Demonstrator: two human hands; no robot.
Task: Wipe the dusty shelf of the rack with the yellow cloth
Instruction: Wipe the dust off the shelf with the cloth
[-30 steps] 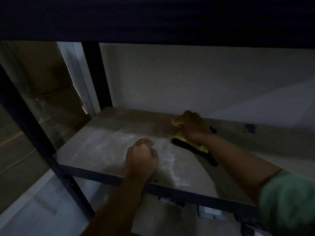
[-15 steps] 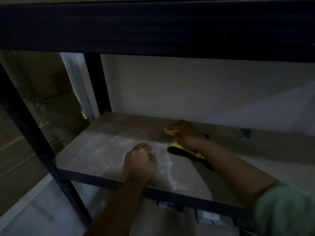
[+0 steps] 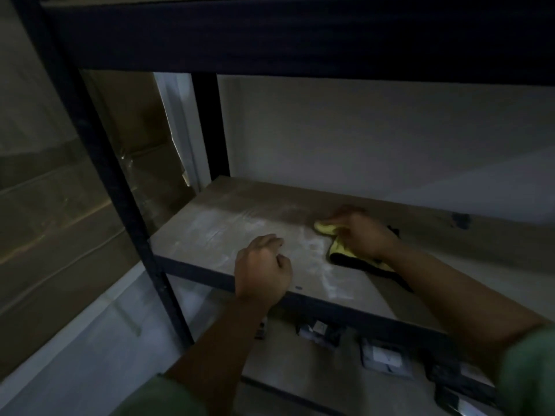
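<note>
Dim light, head view looking down into a dark metal rack (image 3: pixel 99 163). At 9 o'clock, behind the front post, a cardboard box (image 3: pixel 132 139) w/ shiny tape stands outside the frame. The shelf (image 3: pixel 216 232) is a pale board; left half carries whitish dust streaks, w/ a brighter powdery patch running toward the front edge near centre.

Left hand (image 3: pixel 262 270) sits at approx 6 o'clock of the board, right on the front edge. Fingers curled into a loose fist, knuckles up, thumb tucked at the side; holding nothing that shows. Forearm comes up from the bottom of the frame, green sleeve (image 3: pixel 168 397) at the elbow.

Right hand (image 3: pixel 360 234) lies further back, approx 2 o'clock from the left one, palm down, fingers spread flat and pressing the yellow cloth (image 3: pixel 327 228) onto the board. Cloth bunches out at the fingertips and trails under the wrist, w/ a black border along its near edge. Right forearm stretches diagonally from the lower right corner.

Back wall at 12 o'clock is plain. A dark smudge (image 3: pixel 461 220) marks the board at 3 o'clock. Lower shelf holds small boxes (image 3: pixel 381 355), too blurred to identify.
</note>
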